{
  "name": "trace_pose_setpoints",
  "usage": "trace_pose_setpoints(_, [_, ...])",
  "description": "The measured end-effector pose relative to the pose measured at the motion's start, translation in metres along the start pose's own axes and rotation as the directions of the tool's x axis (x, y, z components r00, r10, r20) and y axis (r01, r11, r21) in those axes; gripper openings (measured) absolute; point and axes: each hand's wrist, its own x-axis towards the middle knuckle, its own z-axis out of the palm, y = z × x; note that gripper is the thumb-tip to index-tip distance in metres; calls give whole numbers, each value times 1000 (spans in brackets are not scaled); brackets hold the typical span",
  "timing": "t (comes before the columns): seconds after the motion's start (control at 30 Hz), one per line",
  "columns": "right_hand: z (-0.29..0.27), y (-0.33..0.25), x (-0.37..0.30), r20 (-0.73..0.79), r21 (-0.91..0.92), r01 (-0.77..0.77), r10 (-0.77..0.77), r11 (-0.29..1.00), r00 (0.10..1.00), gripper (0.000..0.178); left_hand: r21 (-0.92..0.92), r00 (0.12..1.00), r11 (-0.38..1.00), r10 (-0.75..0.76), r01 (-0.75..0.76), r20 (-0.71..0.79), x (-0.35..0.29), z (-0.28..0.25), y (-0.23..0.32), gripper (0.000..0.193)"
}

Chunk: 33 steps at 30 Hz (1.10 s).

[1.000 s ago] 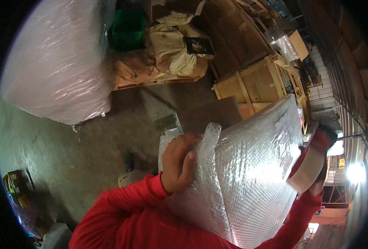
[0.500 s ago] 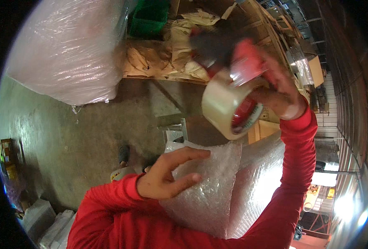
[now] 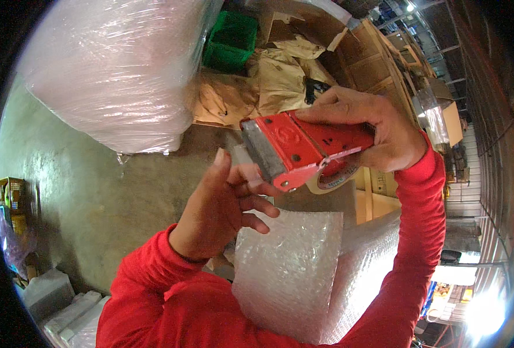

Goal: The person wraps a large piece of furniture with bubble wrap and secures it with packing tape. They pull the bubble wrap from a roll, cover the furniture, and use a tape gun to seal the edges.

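My right hand (image 3: 387,130) grips a red tape dispenser (image 3: 286,142) by its back end, fingers wrapped round it, and holds it above the bubble wrap. Its dark grey front edge points to the left. Part of a clear tape roll (image 3: 334,181) shows under the dispenser's side. Close to that front edge is my left hand (image 3: 210,206), thumb raised and fingers spread. Its index finger is blurred beside a pale translucent patch; whether it touches any tape I cannot tell. Below both hands hangs a sheet of bubble wrap (image 3: 289,267), next to a larger roll of bubble wrap (image 3: 364,272).
A tall stack in stretch film (image 3: 112,75) stands at the far left. Beyond the dispenser are a green crate (image 3: 231,40) and crumpled brown paper (image 3: 280,75) in a large open box. Wrapped grey pieces (image 3: 74,316) lie at the lower left on the concrete floor (image 3: 112,214).
My right hand has turned the dispenser over and brought it lower, its red body now toward me. My left hand has risen from the bubble wrap to the dispenser's front edge.
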Motion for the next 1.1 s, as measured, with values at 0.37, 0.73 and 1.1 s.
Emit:
trace_pose_setpoints(0.37, [-5, -5, 14, 330, -7, -190, 182, 982, 926, 65, -23, 944, 981, 178, -192, -277, -27, 1, -21, 24])
trace_pose_setpoints(0.73, [-4, 52, -14, 709, 0, -545, 385, 838, 591, 66, -153, 786, 936, -349, 317, -510, -80, -29, -92, 24])
trace_pose_setpoints(1.1, [17, 66, -91, 721, 74, -526, 319, 847, 615, 69, 977, 950, 171, 259, 130, -172, -41, -29, -81, 33])
